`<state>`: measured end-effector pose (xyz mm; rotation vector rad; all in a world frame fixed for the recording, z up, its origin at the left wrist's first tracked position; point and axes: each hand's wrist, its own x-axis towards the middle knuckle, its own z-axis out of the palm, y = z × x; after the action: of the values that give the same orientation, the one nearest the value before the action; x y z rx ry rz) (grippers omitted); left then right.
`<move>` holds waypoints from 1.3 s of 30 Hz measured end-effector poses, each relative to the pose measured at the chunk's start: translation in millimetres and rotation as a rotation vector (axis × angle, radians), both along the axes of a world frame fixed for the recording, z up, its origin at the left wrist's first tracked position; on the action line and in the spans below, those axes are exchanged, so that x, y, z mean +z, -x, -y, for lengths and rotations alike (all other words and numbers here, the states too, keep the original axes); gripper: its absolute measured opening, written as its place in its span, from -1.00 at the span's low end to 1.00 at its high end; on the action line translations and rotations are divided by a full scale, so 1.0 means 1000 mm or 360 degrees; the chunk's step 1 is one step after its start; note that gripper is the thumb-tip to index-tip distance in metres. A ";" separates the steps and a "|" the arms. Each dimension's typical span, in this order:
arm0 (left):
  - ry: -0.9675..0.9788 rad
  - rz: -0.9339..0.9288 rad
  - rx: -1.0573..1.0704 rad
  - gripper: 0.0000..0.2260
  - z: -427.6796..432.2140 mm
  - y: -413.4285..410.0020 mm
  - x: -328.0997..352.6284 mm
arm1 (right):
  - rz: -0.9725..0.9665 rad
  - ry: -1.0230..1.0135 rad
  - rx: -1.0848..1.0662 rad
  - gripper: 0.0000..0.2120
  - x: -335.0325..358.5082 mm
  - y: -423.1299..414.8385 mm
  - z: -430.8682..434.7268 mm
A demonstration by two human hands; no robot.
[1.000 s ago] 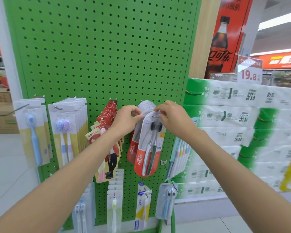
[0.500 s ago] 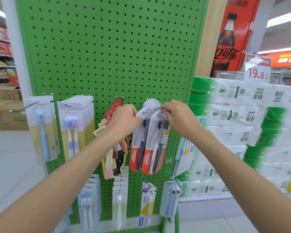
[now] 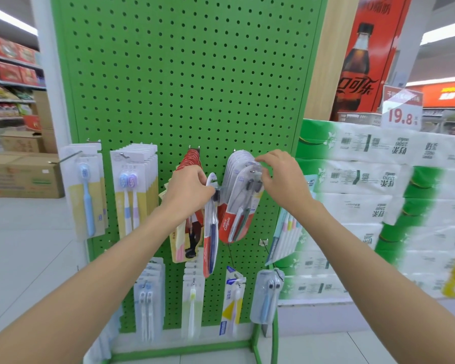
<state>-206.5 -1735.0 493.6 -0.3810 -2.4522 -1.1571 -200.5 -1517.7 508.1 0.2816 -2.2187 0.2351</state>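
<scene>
Head-worn camera faces the green pegboard (image 3: 195,74) closely, tilted slightly down.

Hanging toothbrush packs (image 3: 237,214) on pegboard (image 3: 181,74), tissue rolls (image 3: 378,206) stacked at right, cartons (image 3: 21,174) behind left.

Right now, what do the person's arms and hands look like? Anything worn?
The left forearm and the right forearm are bare as far as the picture shows: no sleeves. The left hand and the right hand wear no gloves, and no watch, bracelet or ring is visible.
</scene>
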 end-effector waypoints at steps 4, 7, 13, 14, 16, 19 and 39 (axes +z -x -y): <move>-0.0033 0.0028 -0.0026 -0.95 0.013 -0.017 -0.010 | -0.0170 0.0060 0.0141 -0.77 -0.023 -0.018 0.018; -0.0164 0.0084 -0.0127 -0.92 0.022 -0.022 -0.028 | 0.0043 0.0292 0.0274 -0.79 -0.051 -0.034 0.043; -0.0466 0.0396 -0.0284 -0.95 0.029 -0.025 -0.088 | 0.0674 0.0732 0.0314 -0.43 -0.117 -0.054 0.085; -0.0495 0.0423 -0.0331 -0.95 0.029 -0.026 -0.099 | 0.0737 0.0840 0.0346 -0.38 -0.127 -0.056 0.088; -0.0503 0.0462 -0.0429 -0.92 0.028 -0.024 -0.122 | 0.0821 0.1091 0.0377 -0.40 -0.149 -0.054 0.091; -0.0460 0.0506 -0.0548 -0.90 0.023 -0.021 -0.149 | 0.0751 0.1471 0.0433 -0.73 -0.178 -0.049 0.091; -0.1106 0.0629 -0.0393 -0.87 0.018 -0.033 -0.177 | 0.1691 0.2020 0.0900 -0.44 -0.246 -0.069 0.066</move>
<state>-173.4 -1753.0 316.2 -0.2583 -2.1343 -2.2603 -131.1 -1584.1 261.9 0.0300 -2.3195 2.4016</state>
